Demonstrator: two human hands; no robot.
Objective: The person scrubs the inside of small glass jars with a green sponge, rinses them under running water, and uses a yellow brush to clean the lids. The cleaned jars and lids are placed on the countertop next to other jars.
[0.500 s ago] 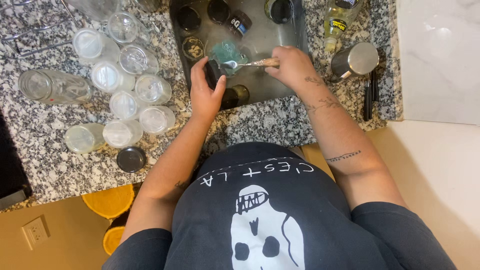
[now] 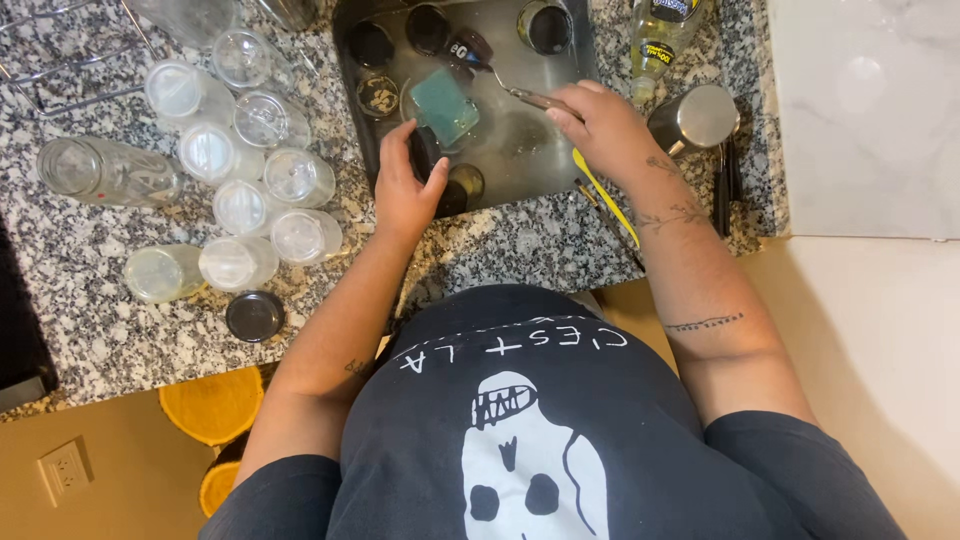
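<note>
Bottom of frame: dark shirt hides near worktop (image 2: 520,245) edge. Left hand (image 2: 405,190) at sink (image 2: 540,165) front rim, fingers wrapped round small dark jar (image 2: 425,152), jar mostly hidden. Right hand (image 2: 600,125) pinching utensil handle (image 2: 520,95), tip unclear. Teal sponge (image 2: 445,103) just above jar. Sink holds more dark jars. Upper left: clear glass jars (image 2: 240,150) clustered, contents indistinct.

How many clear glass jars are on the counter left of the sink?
10 clear jars: seven upright in a cluster, two tipped nearer the person, one large lying leftmost. Others may be cut off above.
</note>
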